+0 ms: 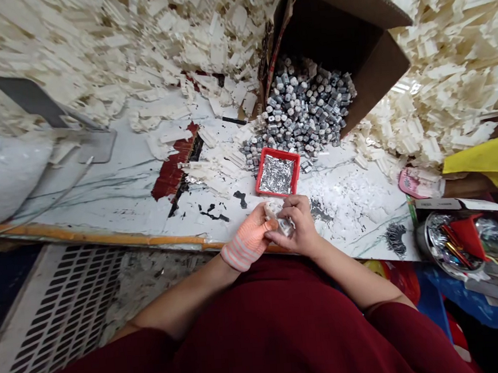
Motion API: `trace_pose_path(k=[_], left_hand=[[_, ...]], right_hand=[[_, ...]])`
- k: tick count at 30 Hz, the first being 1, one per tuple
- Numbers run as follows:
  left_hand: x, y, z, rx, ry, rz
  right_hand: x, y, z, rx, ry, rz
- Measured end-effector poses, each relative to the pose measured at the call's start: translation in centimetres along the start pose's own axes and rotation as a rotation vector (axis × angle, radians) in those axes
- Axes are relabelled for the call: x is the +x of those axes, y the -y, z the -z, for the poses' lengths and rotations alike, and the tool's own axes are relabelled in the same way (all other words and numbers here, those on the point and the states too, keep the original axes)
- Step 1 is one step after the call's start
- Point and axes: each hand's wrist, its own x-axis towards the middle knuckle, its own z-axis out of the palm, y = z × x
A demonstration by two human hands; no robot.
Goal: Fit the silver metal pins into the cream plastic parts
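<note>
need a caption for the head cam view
Left hand and right hand hold a white plastic part beside a red tray

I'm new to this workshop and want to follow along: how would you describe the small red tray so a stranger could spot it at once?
Find the open cardboard box at the back of the white marbled bench top, with grey metal parts heaped at its mouth. At the heap's front edge, just beyond the left hand and right hand, sits the small red tray. Its bright red rim and shiny silver contents stand out from the loose grey parts.
</note>
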Motion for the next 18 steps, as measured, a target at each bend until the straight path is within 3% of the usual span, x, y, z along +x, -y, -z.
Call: trace_pose_path(k=[3,5,8,11,12,14,15,17,18], left_hand=[[-0.3,-0.2,-0.4,-0.005,0.014,0.017],[-0.3,-1.1,0.2,0.120,0.015,-0.023],[-0.8,-4.6,2.9,0.639,0.074,-0.037],[-2.1,-10.2,6.3,1.297,0.344,0.249],[-2.5,-12.3,7.2,1.478,0.351,0.301],[-2.3,-16.0,8.5,1.801,0.217,0.309],[-1.6,-17.7,9.0,1.935,0.119,0.249],[0.8,-20.1,9.8,2.106,-0.072,0.119],[2.5,-20.8,10.1,2.139,-0.125,0.129]], right_hand=[[-0.6,0.2,-0.9,0.037,-0.020,-0.071],[-1.2,0.2,-1.4,0.059,-0.025,-0.099],[-1.8,0.0,-1.9,0.179,0.109,-0.072],[-1.9,-1.0,-1.4,0.217,0.185,-0.135],[-1.8,-1.5,-0.9,0.191,0.160,-0.182],[-1.1,-2.7,0.5,0.127,0.100,-0.282],[-0.7,-3.4,1.5,0.095,0.086,-0.328],[0.1,-4.8,3.6,0.016,0.084,-0.413],[0.4,-5.4,4.8,-0.033,0.089,-0.454]])
